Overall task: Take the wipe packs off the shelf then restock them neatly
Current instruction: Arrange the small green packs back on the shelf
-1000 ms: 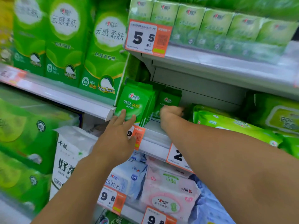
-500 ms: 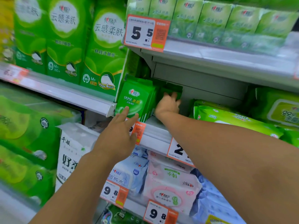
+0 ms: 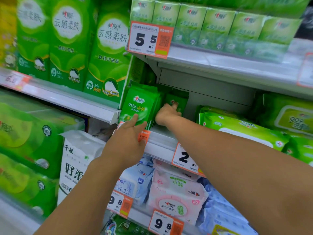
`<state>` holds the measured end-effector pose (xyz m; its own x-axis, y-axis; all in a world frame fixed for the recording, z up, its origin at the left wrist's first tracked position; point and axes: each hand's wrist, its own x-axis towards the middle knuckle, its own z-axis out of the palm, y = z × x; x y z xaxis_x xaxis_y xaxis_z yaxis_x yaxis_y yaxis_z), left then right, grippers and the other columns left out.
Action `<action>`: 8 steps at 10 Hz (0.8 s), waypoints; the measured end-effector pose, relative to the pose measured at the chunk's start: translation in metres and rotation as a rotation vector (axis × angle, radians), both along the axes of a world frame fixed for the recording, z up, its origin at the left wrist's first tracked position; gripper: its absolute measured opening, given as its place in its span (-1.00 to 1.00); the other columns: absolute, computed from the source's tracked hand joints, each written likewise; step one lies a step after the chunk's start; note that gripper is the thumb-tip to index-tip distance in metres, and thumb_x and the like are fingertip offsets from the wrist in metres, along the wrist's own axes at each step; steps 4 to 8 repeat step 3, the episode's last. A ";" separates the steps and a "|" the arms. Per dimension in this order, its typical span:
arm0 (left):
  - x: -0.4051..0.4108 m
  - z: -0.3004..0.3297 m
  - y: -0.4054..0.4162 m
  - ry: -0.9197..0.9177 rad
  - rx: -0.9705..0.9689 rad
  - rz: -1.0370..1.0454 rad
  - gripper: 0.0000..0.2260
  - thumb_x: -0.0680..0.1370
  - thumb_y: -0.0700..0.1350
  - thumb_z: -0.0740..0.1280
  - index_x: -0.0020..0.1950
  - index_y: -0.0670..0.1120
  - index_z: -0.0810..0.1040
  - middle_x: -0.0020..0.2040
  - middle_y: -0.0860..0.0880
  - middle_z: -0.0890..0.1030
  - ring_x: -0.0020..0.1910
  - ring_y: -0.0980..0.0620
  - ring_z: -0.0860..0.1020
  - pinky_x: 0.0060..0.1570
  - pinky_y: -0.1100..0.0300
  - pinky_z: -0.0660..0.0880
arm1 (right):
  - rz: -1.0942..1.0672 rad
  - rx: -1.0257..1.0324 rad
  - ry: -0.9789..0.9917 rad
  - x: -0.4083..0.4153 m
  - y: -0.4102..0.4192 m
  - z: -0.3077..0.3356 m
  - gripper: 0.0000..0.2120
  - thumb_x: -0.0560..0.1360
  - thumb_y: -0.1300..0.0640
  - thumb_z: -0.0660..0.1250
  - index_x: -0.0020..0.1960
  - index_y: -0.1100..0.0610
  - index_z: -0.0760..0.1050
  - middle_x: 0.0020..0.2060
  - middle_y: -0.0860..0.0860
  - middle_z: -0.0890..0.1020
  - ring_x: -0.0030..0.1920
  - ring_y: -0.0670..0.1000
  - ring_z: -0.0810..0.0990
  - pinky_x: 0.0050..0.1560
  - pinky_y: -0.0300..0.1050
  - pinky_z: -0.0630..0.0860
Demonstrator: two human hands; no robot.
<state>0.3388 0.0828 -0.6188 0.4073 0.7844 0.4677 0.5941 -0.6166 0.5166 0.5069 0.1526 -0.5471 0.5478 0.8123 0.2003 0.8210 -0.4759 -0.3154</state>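
Head view: shelf [image 3: 162, 143] carried a row of upright green wipe packs [image 3: 138, 106] at its left end. Left hand [image 3: 128, 138] lay spread, fingers flat against the front pack. Right hand [image 3: 166, 114] pinched a darker rear pack [image 3: 181, 99]. Judged: restocking well along, last packs left to square.

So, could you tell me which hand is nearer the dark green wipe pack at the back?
Right. The right hand touches the dark green pack; the left hand rests on the front pack.
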 end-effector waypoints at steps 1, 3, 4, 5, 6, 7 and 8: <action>-0.002 0.003 -0.003 0.040 -0.011 -0.004 -0.49 0.63 -0.05 0.25 0.58 0.07 0.22 0.63 0.07 0.00 0.59 0.01 0.06 0.48 0.04 0.19 | 0.096 -0.013 0.002 0.000 -0.013 0.000 -0.40 0.51 0.24 0.29 0.52 0.15 0.21 0.51 0.18 0.15 0.48 0.31 0.25 0.42 0.12 0.37; 0.001 0.011 -0.009 -0.012 -0.010 -0.006 -0.53 0.62 -0.07 0.27 0.53 -0.02 0.32 0.57 -0.03 0.24 0.55 0.00 0.18 0.46 0.11 0.19 | 0.303 0.237 -0.019 -0.007 -0.070 0.004 -0.52 0.49 0.24 0.24 0.42 0.16 0.40 0.36 0.15 0.48 0.32 0.19 0.48 0.29 0.05 0.49; 0.001 0.011 -0.009 -0.012 -0.010 -0.006 -0.53 0.62 -0.07 0.27 0.53 -0.02 0.32 0.57 -0.03 0.24 0.55 0.00 0.18 0.46 0.11 0.19 | 0.303 0.237 -0.019 -0.007 -0.070 0.004 -0.52 0.49 0.24 0.24 0.42 0.16 0.40 0.36 0.15 0.48 0.32 0.19 0.48 0.29 0.05 0.49; 0.001 0.011 -0.009 -0.012 -0.010 -0.006 -0.53 0.62 -0.07 0.27 0.53 -0.02 0.32 0.57 -0.03 0.24 0.55 0.00 0.18 0.46 0.11 0.19 | 0.303 0.237 -0.019 -0.007 -0.070 0.004 -0.52 0.49 0.24 0.24 0.42 0.16 0.40 0.36 0.15 0.48 0.32 0.19 0.48 0.29 0.05 0.49; 0.001 0.011 -0.009 -0.012 -0.010 -0.006 -0.53 0.62 -0.07 0.27 0.53 -0.02 0.32 0.57 -0.03 0.24 0.55 0.00 0.18 0.46 0.11 0.19 | 0.303 0.237 -0.019 -0.007 -0.070 0.004 -0.52 0.49 0.24 0.24 0.42 0.16 0.40 0.36 0.15 0.48 0.32 0.19 0.48 0.29 0.05 0.49; 0.001 0.011 -0.009 -0.012 -0.010 -0.006 -0.53 0.62 -0.07 0.27 0.53 -0.02 0.32 0.57 -0.03 0.24 0.55 0.00 0.18 0.46 0.11 0.19 | 0.303 0.237 -0.019 -0.007 -0.070 0.004 -0.52 0.49 0.24 0.24 0.42 0.16 0.40 0.36 0.15 0.48 0.32 0.19 0.48 0.29 0.05 0.49; 0.001 0.011 -0.009 -0.012 -0.010 -0.006 -0.53 0.62 -0.07 0.27 0.53 -0.02 0.32 0.57 -0.03 0.24 0.55 0.00 0.18 0.46 0.11 0.19 | 0.303 0.237 -0.019 -0.007 -0.070 0.004 -0.52 0.49 0.24 0.24 0.42 0.16 0.40 0.36 0.15 0.48 0.32 0.19 0.48 0.29 0.05 0.49</action>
